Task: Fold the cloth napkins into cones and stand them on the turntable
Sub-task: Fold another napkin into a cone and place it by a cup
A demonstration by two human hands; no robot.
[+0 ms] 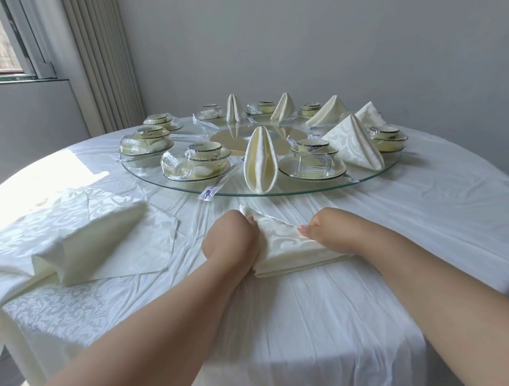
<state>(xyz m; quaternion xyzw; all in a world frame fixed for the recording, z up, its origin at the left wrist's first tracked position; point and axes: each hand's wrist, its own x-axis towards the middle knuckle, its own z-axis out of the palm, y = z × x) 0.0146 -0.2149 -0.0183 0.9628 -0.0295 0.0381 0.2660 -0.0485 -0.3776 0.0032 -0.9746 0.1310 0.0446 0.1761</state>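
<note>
Between the two forearms, on the white-draped round worktop (361, 292), lies a cream damask cloth napkin (291, 247), folded flat. The left hand (231, 242) grips its near-left edge with curled fingers; the right hand (332, 232) pinches the far fold. Rolling appears underway; next it likely needs tucking, then standing on the round glass turntable (367, 179).

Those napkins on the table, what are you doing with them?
A person is folding a cream cloth napkin on the white tablecloth, just in front of the glass turntable. The left hand grips the napkin's left side, and the right hand pinches its upper edge. Six folded napkins, like this one, stand on the turntable among bowl-and-plate sets. A pile of unfolded napkins waits at the left.
</note>
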